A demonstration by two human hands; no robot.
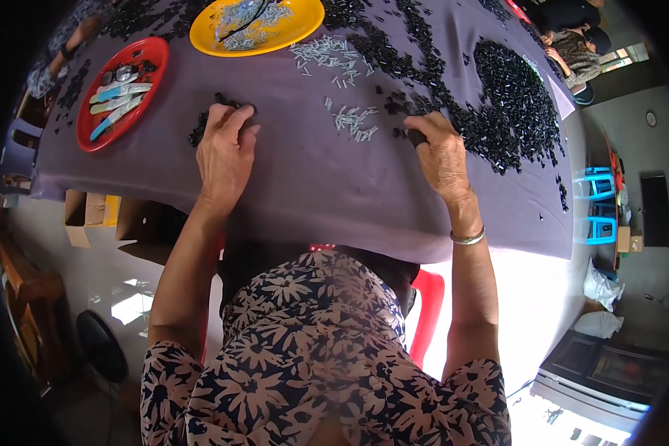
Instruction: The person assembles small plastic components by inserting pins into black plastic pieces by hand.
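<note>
I see a small black part [416, 138] pinched at the right hand [442, 152] fingertips, its long axis pointing up-left, away from the wrist, twd the big black parts heap [509, 104] just beyond. Left hand [225, 152] lies palm-down, fingers curled over a smaller black pile [201, 128]; can't tell if it grips any. Silver pins [355, 121] sit btwn hands, nearer the right. Grey cloth [312, 193] underneath; red plate [97, 134] far left, yellow plate [208, 41] up top.

purple tablecloth [312, 193], black parts [513, 104], yellow plate [305, 33], red plate [152, 56]

Bright daylight, floor glare lower right, fisheye-bent dark rim.
</note>
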